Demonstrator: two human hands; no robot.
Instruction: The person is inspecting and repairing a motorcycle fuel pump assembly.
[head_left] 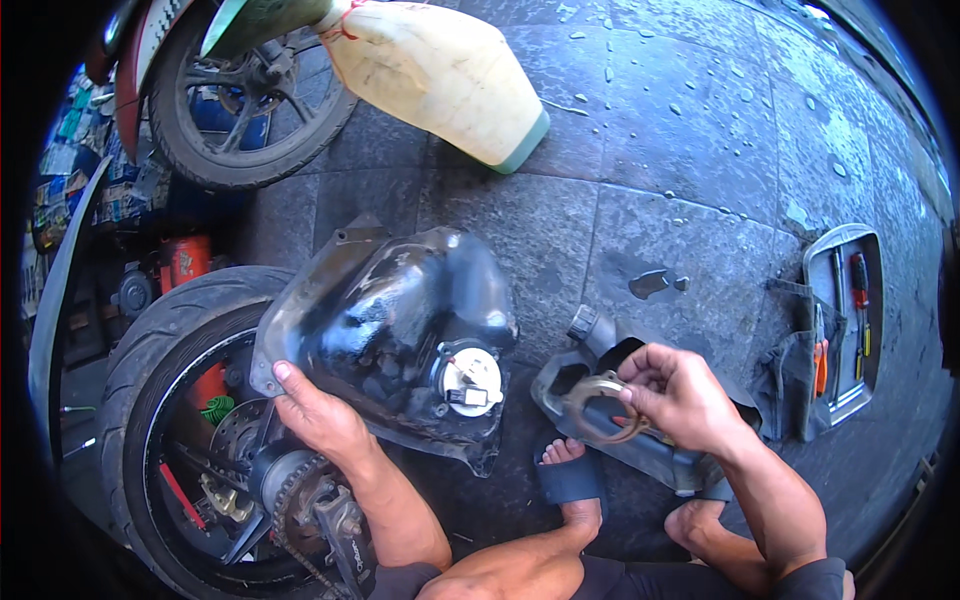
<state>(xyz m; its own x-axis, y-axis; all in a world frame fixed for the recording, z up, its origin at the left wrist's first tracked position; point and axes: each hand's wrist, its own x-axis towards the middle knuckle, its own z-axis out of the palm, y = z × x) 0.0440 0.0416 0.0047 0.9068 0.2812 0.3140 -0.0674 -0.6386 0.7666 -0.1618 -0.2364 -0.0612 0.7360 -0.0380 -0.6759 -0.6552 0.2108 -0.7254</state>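
A black metal fuel tank (400, 310) rests bottom up in front of me, left of the middle. My left hand (325, 420) grips its near left flange, thumb on top. Set into the tank's right side is a round white fuel pump top (472, 375) with a connector. My right hand (685, 395) pinches a dull metal ring (608, 437) between thumb and fingers, apart from the tank. Beneath this hand lies a dark plastic cover (660, 460) with a round black cap (583, 322) at its far end; my hand hides part of it.
A motorcycle wheel (140, 370) with chain and sprocket stands close on the left. Farther off are another wheel (180, 150) and a cream plastic jug (435, 75). On the right, a metal tray (872, 285) holds screwdrivers and orange-handled pliers (821, 365). Water drops wet the tiled floor (690, 230).
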